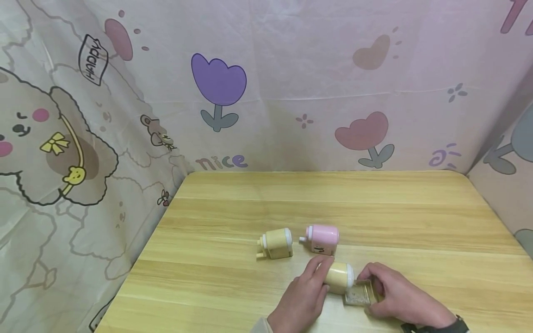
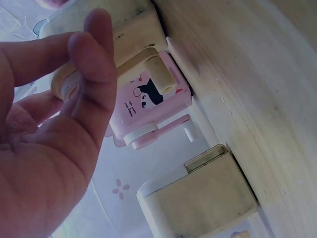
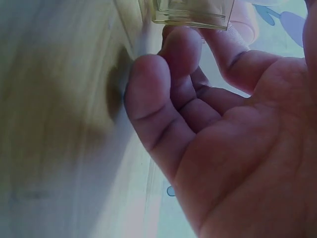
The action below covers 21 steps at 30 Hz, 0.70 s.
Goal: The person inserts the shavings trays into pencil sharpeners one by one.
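A yellow hand-crank pencil sharpener point(image 1: 338, 276) stands on the table, and my left hand point(image 1: 300, 296) grips it around the crank end. Its crank point(image 2: 161, 74) shows beside my fingers in the left wrist view. At the sharpener's other end, my right hand point(image 1: 397, 296) pinches a clear shavings drawer point(image 1: 357, 295) between thumb and fingers. Grey residue shows in the drawer. Whether its inner end still sits inside the sharpener, I cannot tell. In the right wrist view, the drawer's clear edge point(image 3: 193, 17) lies just above the curled fingers.
Behind my hands stands a pink sharpener point(image 1: 325, 238) with a panda print. Left of it is a second yellow sharpener point(image 1: 278, 243), its crank pointing left. The wooden table point(image 1: 208, 286) meets a patterned cloth point(image 1: 275, 138) at the back and sides.
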Motion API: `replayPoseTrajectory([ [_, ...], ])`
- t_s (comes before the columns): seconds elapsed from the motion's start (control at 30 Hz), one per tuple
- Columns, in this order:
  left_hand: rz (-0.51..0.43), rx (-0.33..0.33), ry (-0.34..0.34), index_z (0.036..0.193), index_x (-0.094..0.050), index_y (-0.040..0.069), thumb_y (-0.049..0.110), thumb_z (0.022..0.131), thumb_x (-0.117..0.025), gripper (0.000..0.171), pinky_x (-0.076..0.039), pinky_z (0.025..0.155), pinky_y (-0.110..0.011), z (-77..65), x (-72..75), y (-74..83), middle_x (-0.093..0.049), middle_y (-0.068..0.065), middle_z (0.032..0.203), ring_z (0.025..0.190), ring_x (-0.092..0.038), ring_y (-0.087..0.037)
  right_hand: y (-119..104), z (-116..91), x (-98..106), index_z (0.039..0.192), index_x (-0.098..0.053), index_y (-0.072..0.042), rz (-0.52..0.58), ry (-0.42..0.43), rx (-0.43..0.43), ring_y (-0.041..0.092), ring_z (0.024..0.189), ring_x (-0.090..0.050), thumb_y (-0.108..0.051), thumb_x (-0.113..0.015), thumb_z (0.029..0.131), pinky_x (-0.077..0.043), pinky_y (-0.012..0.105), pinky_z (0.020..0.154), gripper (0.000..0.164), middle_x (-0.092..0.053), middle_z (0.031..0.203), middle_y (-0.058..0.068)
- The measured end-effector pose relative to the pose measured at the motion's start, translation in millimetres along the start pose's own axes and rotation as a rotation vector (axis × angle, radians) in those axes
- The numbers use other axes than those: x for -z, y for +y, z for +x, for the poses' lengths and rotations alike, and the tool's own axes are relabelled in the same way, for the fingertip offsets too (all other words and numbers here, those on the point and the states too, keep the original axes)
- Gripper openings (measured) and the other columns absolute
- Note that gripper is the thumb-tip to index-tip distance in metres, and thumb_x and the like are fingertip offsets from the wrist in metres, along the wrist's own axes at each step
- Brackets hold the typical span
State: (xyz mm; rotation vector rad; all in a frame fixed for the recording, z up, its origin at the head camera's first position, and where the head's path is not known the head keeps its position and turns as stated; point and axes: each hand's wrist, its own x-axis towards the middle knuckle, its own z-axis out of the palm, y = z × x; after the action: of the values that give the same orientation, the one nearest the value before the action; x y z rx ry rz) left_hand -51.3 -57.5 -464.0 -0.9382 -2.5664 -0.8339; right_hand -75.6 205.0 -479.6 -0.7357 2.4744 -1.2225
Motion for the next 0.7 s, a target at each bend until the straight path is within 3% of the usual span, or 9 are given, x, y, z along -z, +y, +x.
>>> replayPoseTrajectory([
  [0.7, -0.002, 0.000, -0.004, 0.145, -0.035, 0.011, 0.007, 0.087, -0.062, 0.064, -0.047, 0.066, -0.017, 0.5, -0.6, -1.2, -0.044, -0.002, 0.136, 0.079, -0.060, -0.007, 2.1, -2.9, 0.0, 0.105, -0.054, -0.021, -0.013, 0.025, 0.051, 0.008, 0.067, -0.046, -0.023, -0.082, 0.065, -0.039, 0.025, 0.054, 0.049, -0.048, 0.076, -0.003],
])
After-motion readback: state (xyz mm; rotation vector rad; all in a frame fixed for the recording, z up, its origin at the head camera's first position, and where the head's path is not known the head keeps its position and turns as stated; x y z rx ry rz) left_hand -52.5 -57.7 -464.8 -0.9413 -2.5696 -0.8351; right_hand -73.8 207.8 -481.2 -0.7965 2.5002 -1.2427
